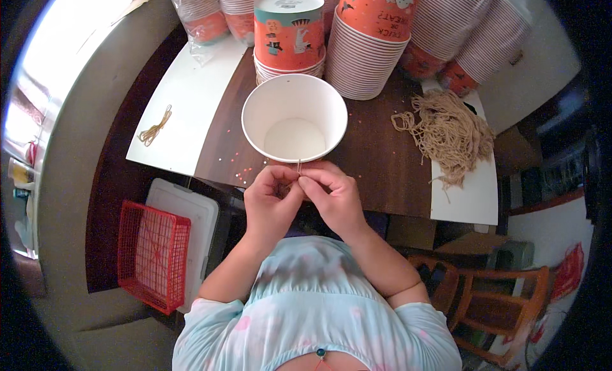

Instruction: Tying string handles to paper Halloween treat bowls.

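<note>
A white-lined paper bucket [255, 125] stands mouth up on the brown table, tipped slightly toward me. Both my hands meet at its near rim. My left hand [273, 195] is closed, thumb and forefinger pinched together. Against it, my right hand [335, 195] makes the same pinch. Between the fingertips a thin pale cord [299, 167] rises at the bucket's rim. How the cord passes through the bucket wall, and its lower part, are hidden by my fingers.
Behind the bucket rise tall stacks of orange printed buckets [366, 61], one bucket upside down [288, 36]. A heap of tan cords [456, 135] lies on the right, a small cord bundle [156, 126] on the left. A red basket [153, 256] and wooden chair [497, 301] stand lower.
</note>
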Available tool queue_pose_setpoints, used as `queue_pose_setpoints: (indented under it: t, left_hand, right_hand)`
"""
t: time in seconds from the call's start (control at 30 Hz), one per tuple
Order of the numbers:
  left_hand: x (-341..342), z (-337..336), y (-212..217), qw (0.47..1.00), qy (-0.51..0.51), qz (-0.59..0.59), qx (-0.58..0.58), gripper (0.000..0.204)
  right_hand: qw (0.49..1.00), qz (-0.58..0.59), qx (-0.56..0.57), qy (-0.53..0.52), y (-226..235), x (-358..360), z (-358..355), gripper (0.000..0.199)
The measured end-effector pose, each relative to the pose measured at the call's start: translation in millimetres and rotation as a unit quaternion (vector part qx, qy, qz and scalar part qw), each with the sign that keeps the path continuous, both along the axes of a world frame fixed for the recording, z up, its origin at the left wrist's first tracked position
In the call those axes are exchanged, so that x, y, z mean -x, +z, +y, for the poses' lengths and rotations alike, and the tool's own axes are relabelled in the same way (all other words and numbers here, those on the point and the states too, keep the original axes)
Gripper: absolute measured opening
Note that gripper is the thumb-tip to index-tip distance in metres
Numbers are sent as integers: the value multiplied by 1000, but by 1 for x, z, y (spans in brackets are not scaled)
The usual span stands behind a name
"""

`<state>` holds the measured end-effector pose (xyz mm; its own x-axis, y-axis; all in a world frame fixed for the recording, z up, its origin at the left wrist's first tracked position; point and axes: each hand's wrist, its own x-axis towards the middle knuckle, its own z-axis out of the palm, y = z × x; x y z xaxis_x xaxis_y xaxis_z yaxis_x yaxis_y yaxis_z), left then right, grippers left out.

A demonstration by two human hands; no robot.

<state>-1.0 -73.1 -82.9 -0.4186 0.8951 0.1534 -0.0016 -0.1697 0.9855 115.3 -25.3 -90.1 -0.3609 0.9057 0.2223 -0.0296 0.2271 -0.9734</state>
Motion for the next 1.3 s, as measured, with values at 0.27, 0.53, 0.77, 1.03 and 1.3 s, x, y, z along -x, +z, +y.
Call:
queue_pose_setpoints:
  t: [0.27,0.53,0.77,1.03,1.3]
  left_hand:
    - [2,-5,4,984,39,169,-34,5]
    - [3,-5,3,997,24,72,10,5]
    - [5,-5,-2,998,26,63,12,9]
    - [5,-3,0,997,43,62,-4,19]
    - [8,-4,0,997,21,70,19,27]
  right_hand:
    - [913,237,323,76,-21,2,5,18]
    - [912,271,304,50,-12,16,-3,20]
    - [956,175,233,-32,-20,13,-1,13]
    - [991,-89,-87,-49,8,3,3,8]
    - [992,31,118,31,-3,10,9,13]
